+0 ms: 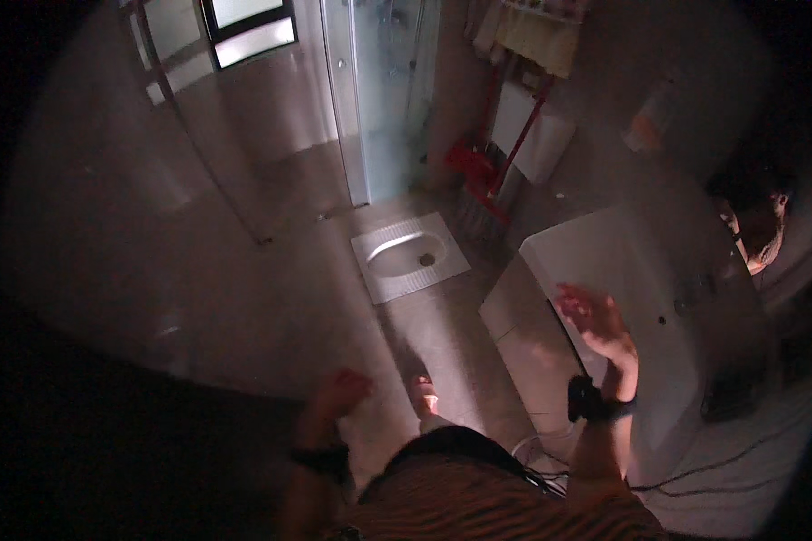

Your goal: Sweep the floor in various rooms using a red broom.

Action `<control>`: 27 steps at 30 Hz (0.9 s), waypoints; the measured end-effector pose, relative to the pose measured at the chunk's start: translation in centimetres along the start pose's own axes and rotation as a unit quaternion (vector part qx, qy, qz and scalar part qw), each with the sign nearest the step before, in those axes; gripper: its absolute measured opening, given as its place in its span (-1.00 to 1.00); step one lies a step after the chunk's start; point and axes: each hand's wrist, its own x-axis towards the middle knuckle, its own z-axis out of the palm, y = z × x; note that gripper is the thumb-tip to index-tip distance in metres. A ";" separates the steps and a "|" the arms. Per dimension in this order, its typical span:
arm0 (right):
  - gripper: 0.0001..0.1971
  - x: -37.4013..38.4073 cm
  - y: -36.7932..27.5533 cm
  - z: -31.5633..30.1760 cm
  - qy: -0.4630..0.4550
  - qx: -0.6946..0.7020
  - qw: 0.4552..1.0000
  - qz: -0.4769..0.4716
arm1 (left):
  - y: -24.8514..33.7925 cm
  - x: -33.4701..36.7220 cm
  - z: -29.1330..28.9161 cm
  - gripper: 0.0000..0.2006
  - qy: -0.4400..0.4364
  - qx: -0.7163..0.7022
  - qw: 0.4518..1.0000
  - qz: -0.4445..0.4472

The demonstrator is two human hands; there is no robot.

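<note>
- Right hand (597, 323): fingers loosely bent and apart, grasping nothing visible.
- Basin (595, 242): beneath the right fingers in view, which overlap its left edge; I cannot tell whether they touch it.
- Drain hole (661, 320): toward the basin's right edge, apart from those fingers.
- Left hand (345, 390): well left of the basin; too dim to tell whether its fingers are clenched.

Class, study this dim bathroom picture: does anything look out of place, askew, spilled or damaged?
One thing: dark cables trail loosely beside the pale washbasin, at the lower right. They look odd so close to where water may be used. No spill or damage stands out, though shadows hide much.
</note>
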 end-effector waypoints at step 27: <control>-0.69 6.8 6.5 8.4 -0.045 -0.050 0.979 0.193 | 11.7 -12.7 -8.7 -0.62 0.246 0.037 0.963 0.099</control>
